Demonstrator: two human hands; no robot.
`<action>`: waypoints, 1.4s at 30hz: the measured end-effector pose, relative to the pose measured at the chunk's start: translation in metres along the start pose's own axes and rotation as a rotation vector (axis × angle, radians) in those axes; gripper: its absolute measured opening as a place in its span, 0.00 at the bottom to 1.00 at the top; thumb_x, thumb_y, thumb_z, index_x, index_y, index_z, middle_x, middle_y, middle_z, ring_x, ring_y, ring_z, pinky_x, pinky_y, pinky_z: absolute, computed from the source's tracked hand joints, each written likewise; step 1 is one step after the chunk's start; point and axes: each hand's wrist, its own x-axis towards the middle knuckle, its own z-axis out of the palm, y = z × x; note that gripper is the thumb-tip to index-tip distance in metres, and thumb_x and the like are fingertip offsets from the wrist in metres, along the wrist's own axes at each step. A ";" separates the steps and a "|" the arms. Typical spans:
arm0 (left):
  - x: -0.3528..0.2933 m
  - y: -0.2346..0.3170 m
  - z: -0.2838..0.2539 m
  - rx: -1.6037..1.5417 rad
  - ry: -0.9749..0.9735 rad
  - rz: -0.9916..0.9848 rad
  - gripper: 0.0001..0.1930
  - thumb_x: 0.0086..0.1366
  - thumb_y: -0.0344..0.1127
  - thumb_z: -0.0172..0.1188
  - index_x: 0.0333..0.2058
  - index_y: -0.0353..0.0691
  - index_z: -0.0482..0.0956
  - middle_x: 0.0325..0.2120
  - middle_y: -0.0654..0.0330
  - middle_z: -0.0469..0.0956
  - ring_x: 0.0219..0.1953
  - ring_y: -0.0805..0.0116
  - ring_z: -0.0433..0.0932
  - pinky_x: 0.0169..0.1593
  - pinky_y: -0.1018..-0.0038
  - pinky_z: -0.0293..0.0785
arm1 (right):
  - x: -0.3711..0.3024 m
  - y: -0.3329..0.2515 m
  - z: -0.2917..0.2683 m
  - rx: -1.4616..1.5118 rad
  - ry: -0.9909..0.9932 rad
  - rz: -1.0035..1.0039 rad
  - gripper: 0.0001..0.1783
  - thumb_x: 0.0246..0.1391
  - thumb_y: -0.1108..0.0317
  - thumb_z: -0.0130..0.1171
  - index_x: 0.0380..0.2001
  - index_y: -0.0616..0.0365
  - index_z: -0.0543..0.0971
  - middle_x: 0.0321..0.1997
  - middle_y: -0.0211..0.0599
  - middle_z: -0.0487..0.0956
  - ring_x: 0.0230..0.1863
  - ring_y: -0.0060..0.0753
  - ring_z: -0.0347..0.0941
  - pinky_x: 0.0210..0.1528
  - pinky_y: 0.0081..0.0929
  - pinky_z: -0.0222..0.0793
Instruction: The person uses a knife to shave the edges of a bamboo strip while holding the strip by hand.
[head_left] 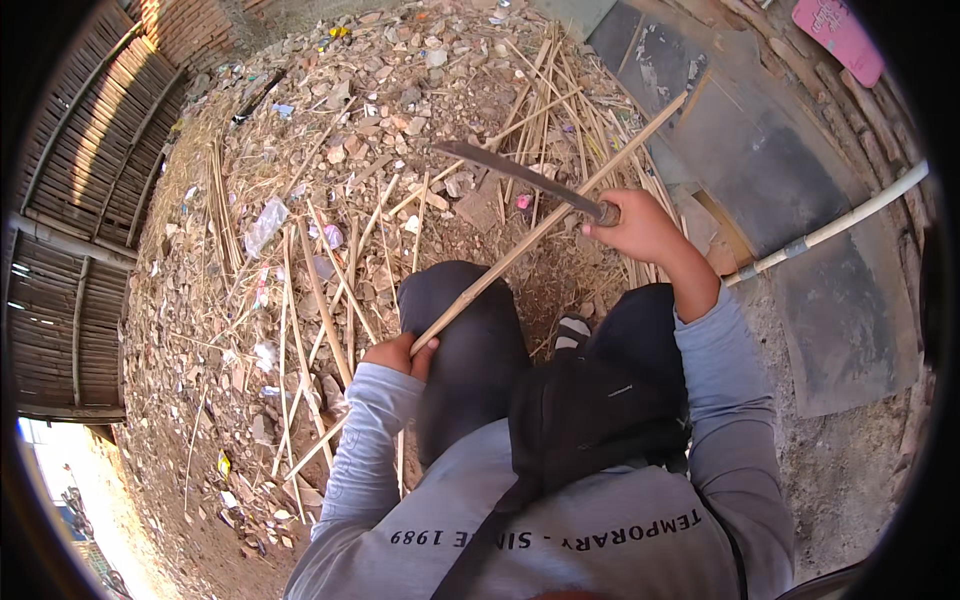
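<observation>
My left hand (402, 356) is closed round the near end of a long split bamboo strip (540, 232), which slants away up to the right across my knees. In my right hand (640, 228) is the handle of a machete (525, 175). Its long, dark, slightly curved blade points to the left and crosses the strip close to the handle. Whether the blade touches the strip I cannot tell. Several more bamboo strips (290, 340) lie on the ground left of my left knee, and a further bundle of strips (545, 110) lies ahead.
Rubble-strewn ground (400, 110) with plastic scraps spreads ahead and left. A woven bamboo wall (80, 330) stands on the left. To the right are dark flat sheets (770, 150), a white pipe (850, 222), wooden poles (850, 115) and a pink board (840, 38).
</observation>
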 end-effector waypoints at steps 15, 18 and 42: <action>-0.024 0.024 -0.009 0.112 0.128 -0.146 0.21 0.64 0.51 0.58 0.26 0.36 0.77 0.20 0.43 0.77 0.26 0.40 0.78 0.32 0.53 0.74 | -0.003 0.046 0.033 0.183 -0.081 -0.080 0.18 0.45 0.56 0.71 0.27 0.59 0.78 0.19 0.44 0.73 0.23 0.45 0.72 0.27 0.38 0.64; -0.024 0.035 -0.007 0.142 0.168 -0.101 0.21 0.64 0.51 0.59 0.24 0.36 0.76 0.18 0.43 0.76 0.25 0.40 0.78 0.30 0.54 0.74 | -0.007 0.061 0.030 0.178 -0.058 -0.095 0.17 0.45 0.57 0.71 0.27 0.59 0.78 0.19 0.44 0.73 0.23 0.47 0.73 0.27 0.40 0.65; -0.034 0.035 -0.016 0.068 -0.015 -0.072 0.32 0.65 0.63 0.53 0.27 0.32 0.77 0.17 0.43 0.74 0.24 0.39 0.75 0.29 0.53 0.69 | -0.014 0.069 0.004 0.111 -0.195 0.015 0.19 0.44 0.53 0.69 0.32 0.58 0.81 0.27 0.46 0.80 0.33 0.49 0.78 0.36 0.43 0.71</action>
